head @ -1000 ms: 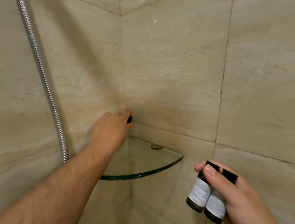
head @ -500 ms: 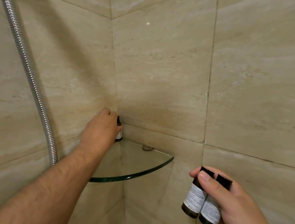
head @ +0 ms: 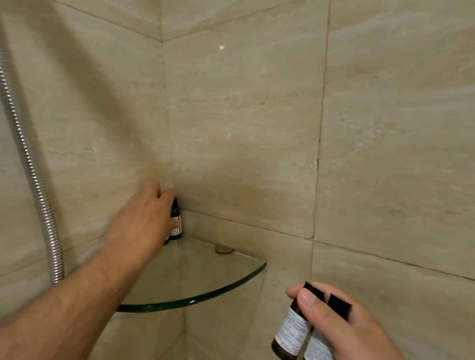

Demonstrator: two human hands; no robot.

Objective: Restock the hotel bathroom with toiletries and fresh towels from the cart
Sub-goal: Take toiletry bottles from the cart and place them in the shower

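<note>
A small dark toiletry bottle (head: 176,222) with a pale label stands upright at the back corner of the glass corner shelf (head: 214,286). My left hand (head: 141,223) reaches over the shelf, its fingers wrapped around that bottle and hiding most of it. Below and to the right of the shelf, my right hand (head: 349,335) grips two more dark bottles (head: 294,333) side by side, black caps pointing up and white labels facing the camera.
Beige stone-tiled walls meet in a corner (head: 170,113) behind the shelf. A chrome shower hose (head: 22,143) hangs down the left wall. A round metal shelf bracket (head: 224,248) holds the glass against the right wall.
My left hand has brought the small bottle down into the back corner of the shelf, and more of the bottle shows. My right hand holds its two bottles much as before.
</note>
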